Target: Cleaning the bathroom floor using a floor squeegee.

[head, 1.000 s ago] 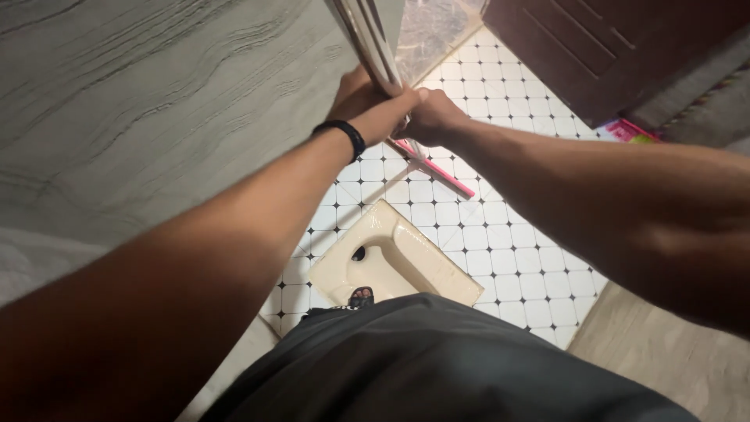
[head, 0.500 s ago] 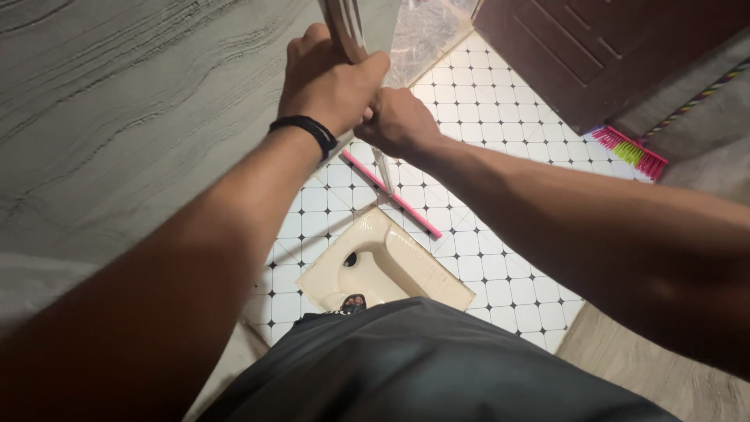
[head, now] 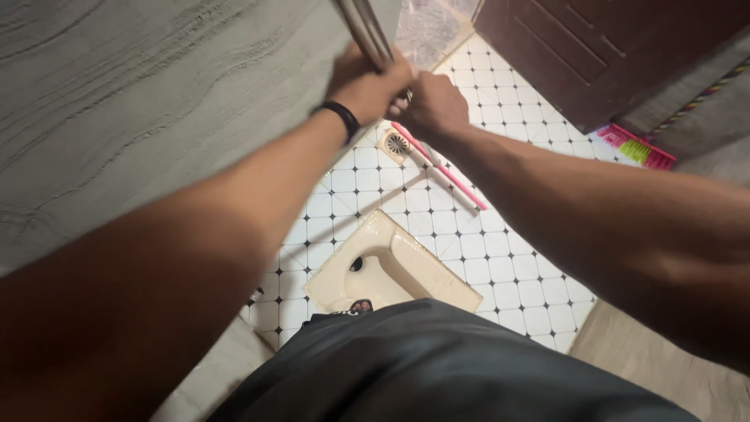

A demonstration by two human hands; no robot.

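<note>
White square floor tiles with small black diamond corners cover this narrow washroom, seen from above past the person's dark grey clothing at the bottom of the view. Just beyond the clothing a cream ceramic squat toilet pan is set into the tiles, with a dark sandalled toe at its near edge. Both bare forearms stretch upward over the pan.

Farther on, a thin pink stick lies slantwise on the tiles, and just beside its far end sits a round metal floor drain. Above these, the left hand, with a black band round its wrist, is wrapped tightly around a slim upright bundle of pale metal rods that rises out of the top of the view close to the grey-green streaked stone wall. The right hand is closed just beside the left, touching it; it seems to clasp the same bundle lower down, though its fingers are hidden behind the knuckles.

Beyond the hands, a patch of marbled wall shows in the corner. To the right stands a dark brown panelled wooden door, and near its foot lies a broom head with pink and green bristles.
</note>
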